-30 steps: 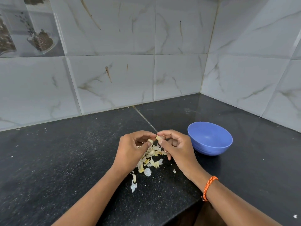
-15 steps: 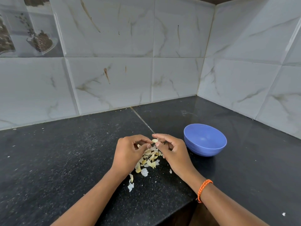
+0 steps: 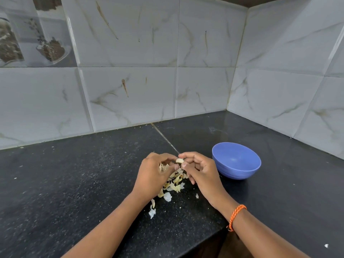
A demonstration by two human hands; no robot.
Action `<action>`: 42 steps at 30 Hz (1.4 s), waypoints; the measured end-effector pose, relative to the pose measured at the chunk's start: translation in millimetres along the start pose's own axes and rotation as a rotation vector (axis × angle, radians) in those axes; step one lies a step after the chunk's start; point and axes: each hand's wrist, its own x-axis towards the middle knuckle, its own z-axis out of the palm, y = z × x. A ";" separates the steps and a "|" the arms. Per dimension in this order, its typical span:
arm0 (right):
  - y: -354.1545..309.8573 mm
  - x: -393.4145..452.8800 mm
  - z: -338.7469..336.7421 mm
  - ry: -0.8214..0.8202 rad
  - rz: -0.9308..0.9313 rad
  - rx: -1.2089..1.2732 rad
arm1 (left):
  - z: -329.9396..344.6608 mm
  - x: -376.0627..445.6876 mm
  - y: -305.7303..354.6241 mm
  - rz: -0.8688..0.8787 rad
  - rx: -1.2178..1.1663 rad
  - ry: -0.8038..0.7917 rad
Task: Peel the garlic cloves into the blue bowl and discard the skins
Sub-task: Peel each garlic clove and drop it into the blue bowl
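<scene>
At the frame's centre a garlic clove is pinched between the fingertips of the left hand and the right hand, both curled narrowly round it, probably so the skin can be picked off. Directly below the grip a pile of skins is spread on the black counter. The blue bowl is kept just right of the right hand, within easy reach; no cloves can be seen in it.
</scene>
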 end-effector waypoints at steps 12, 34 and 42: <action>-21.5 4.3 -24.4 -0.118 -0.112 -0.961 | 2.0 -5.4 -0.4 0.090 0.144 -0.026; -28.2 17.9 -0.1 -0.176 -0.079 -1.011 | 8.1 -5.6 -10.9 0.012 0.121 0.072; -14.8 22.7 0.5 -0.174 -0.005 -0.979 | 7.2 -5.7 -6.5 0.007 0.101 0.081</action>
